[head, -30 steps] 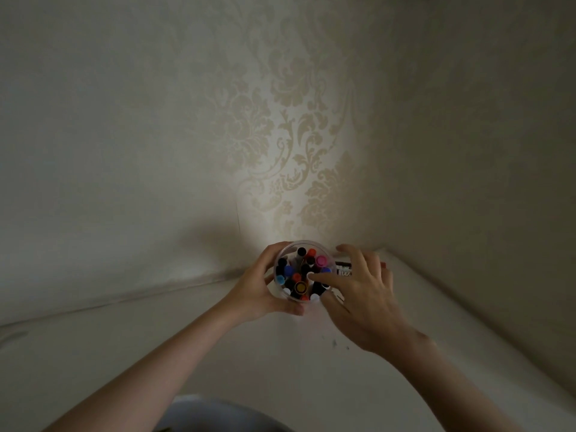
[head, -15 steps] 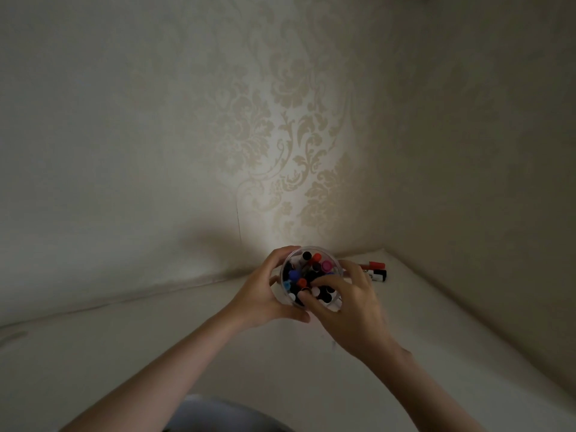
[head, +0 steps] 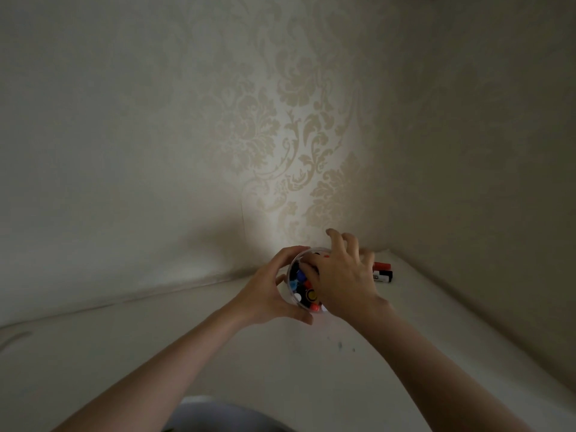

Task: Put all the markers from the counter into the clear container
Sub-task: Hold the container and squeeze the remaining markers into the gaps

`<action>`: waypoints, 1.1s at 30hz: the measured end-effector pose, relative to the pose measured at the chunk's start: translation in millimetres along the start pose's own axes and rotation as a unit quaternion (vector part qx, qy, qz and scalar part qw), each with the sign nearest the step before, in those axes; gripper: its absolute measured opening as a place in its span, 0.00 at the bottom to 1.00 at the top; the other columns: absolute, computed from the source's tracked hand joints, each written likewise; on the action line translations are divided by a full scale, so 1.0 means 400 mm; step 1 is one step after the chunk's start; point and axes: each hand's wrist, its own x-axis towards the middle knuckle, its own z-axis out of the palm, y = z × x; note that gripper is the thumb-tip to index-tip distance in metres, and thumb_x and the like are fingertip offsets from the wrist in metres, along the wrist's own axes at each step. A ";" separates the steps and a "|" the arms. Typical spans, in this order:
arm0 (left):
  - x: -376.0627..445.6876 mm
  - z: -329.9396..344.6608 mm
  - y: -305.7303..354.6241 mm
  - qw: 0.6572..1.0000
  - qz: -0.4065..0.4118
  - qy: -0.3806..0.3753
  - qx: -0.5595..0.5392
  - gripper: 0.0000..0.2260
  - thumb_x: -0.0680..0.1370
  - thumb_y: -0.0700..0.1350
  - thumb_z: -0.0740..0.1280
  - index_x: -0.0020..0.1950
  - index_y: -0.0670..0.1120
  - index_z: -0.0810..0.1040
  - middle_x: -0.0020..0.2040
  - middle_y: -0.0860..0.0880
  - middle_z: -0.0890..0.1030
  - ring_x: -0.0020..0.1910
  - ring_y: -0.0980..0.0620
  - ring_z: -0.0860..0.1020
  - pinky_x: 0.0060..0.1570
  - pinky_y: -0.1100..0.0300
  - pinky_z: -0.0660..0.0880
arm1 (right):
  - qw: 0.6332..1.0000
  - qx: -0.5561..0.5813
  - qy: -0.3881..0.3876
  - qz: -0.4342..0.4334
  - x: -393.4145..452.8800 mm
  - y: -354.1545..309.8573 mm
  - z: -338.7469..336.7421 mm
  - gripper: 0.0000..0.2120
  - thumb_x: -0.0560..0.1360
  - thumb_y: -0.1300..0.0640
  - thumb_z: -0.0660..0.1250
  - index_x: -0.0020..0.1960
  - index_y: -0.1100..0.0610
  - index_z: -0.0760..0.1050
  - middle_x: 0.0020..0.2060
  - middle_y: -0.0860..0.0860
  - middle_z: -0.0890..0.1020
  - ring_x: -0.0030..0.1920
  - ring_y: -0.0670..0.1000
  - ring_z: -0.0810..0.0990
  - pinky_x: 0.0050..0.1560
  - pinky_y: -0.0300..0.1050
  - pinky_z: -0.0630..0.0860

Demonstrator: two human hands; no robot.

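Both hands are working at the round clear plastic container (head: pixel 292 277), which is standing on the pale off-white counter (head: pixel 156 353) near the corner of the walls. The left hand (head: pixel 268 291) is wrapping around the left side of the container, with the thumb curling under its near rim and the fingers bending around the far side, so it is gripping the wall of the container firmly. The right hand (head: pixel 343 282) is lying over the open top with the fingers spread apart and a little raised, and it is covering the right half of the opening; I cannot tell if it is pinching anything below. Inside the container, many markers with coloured caps (head: pixel 304 286) are standing upright, showing black, blue, red, white and yellow ends. Just beside the right hand, two more markers are lying flat on the counter: a red-capped marker (head: pixel 381 265) and, touching it on the near side, a black-and-white marker (head: pixel 384 276). Beige wallpaper with a floral pattern (head: pixel 296 135) is covering the walls behind.
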 end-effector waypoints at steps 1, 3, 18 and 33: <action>0.001 -0.002 -0.001 1.000 -0.003 0.000 0.001 0.46 0.58 0.42 0.86 0.69 0.62 0.68 0.67 0.62 0.74 0.70 0.57 0.72 0.72 0.47 0.70 | 1.000 -0.008 -0.003 -0.006 -0.003 0.000 -0.001 0.14 0.79 0.43 0.53 0.60 0.39 0.73 0.72 0.53 0.56 0.70 0.59 0.56 0.63 0.61 0.63; 0.002 -0.007 -0.002 1.000 -0.009 -0.002 0.003 0.46 0.58 0.41 0.86 0.68 0.64 0.68 0.67 0.64 0.74 0.70 0.58 0.72 0.72 0.47 0.70 | 1.000 -0.008 -0.005 -0.013 -0.008 0.001 -0.003 0.12 0.78 0.45 0.56 0.59 0.40 0.73 0.72 0.54 0.57 0.72 0.59 0.54 0.65 0.62 0.62; 0.004 -0.013 -0.010 1.000 -0.020 0.004 -0.005 0.46 0.57 0.40 0.86 0.70 0.59 0.68 0.66 0.62 0.74 0.70 0.57 0.73 0.71 0.46 0.71 | 1.000 -0.007 -0.006 -0.017 -0.009 0.013 0.008 0.12 0.74 0.55 0.66 0.56 0.47 0.73 0.62 0.50 0.68 0.62 0.55 0.66 0.59 0.59 0.68; 0.011 -0.016 -0.026 0.998 -0.023 0.035 -0.041 0.45 0.58 0.37 0.85 0.68 0.59 0.70 0.65 0.61 0.76 0.67 0.58 0.75 0.67 0.53 0.76 | 0.926 0.271 0.245 -0.092 -0.085 0.051 -0.084 0.04 0.73 0.61 0.71 0.46 0.56 0.83 0.50 0.50 0.83 0.45 0.47 0.82 0.42 0.47 0.80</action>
